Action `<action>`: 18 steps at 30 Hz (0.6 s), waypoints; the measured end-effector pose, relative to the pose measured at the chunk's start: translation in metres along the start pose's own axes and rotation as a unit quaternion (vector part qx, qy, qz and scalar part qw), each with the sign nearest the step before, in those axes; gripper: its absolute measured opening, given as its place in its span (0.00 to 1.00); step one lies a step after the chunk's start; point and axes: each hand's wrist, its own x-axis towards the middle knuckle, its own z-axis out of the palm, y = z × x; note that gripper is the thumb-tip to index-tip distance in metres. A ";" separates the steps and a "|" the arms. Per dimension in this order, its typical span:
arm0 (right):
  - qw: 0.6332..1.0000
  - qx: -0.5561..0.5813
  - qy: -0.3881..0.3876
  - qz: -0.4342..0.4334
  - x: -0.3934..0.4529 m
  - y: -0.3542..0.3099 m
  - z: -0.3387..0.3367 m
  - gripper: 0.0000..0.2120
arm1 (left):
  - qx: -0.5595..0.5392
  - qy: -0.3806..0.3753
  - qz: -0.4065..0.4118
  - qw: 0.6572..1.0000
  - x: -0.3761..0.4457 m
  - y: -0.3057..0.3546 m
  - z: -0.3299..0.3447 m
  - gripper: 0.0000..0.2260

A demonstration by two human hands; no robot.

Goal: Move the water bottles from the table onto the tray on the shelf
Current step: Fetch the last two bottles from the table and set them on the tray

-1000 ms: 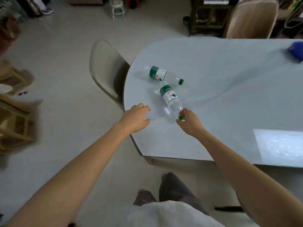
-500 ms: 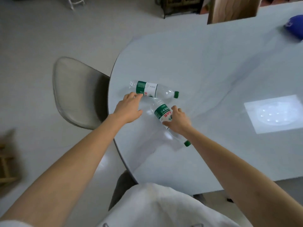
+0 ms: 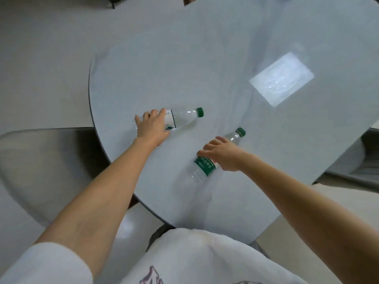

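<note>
Two clear water bottles with green labels and green caps lie on their sides on the pale grey table. The far bottle points its cap to the right, and my left hand lies over its label end with the fingers curled around it. The near bottle lies slanted with its cap up to the right, and my right hand closes over its middle. Both bottles rest on the tabletop. Neither the tray nor the shelf is in view.
A grey chair stands at the table's left edge. A bright rectangular patch of light lies on the table to the right. The table's rounded edge runs close to my body.
I have leaned in over the table. My left hand has come down onto the far bottle's label end. My right hand has closed on the near bottle and turned it, cap now far right.
</note>
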 end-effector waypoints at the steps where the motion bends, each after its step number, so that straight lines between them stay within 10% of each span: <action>1: 0.999 -0.035 -0.004 -0.016 -0.003 -0.004 0.000 0.33 | 0.006 0.003 0.004 1.000 0.004 -0.002 -0.001 0.30; 6: 0.998 -0.062 -0.009 -0.006 -0.018 -0.015 0.008 0.27 | 0.033 0.010 0.031 0.999 0.006 0.003 -0.002 0.28; 9: 0.986 0.132 0.052 0.089 -0.028 -0.020 0.007 0.24 | 0.013 -0.002 0.045 0.999 0.001 0.007 0.005 0.28; 13: 0.749 0.429 0.307 0.401 -0.019 -0.031 0.005 0.25 | -0.006 -0.003 0.033 0.999 -0.006 0.011 0.019 0.31; 15: 0.634 0.493 0.290 0.520 -0.005 -0.036 0.008 0.39 | -0.012 0.008 0.030 0.999 -0.005 0.012 0.020 0.32; 18: 0.587 0.518 0.201 0.590 0.016 -0.052 0.019 0.46 | -0.019 0.005 0.019 1.000 -0.002 0.009 0.018 0.33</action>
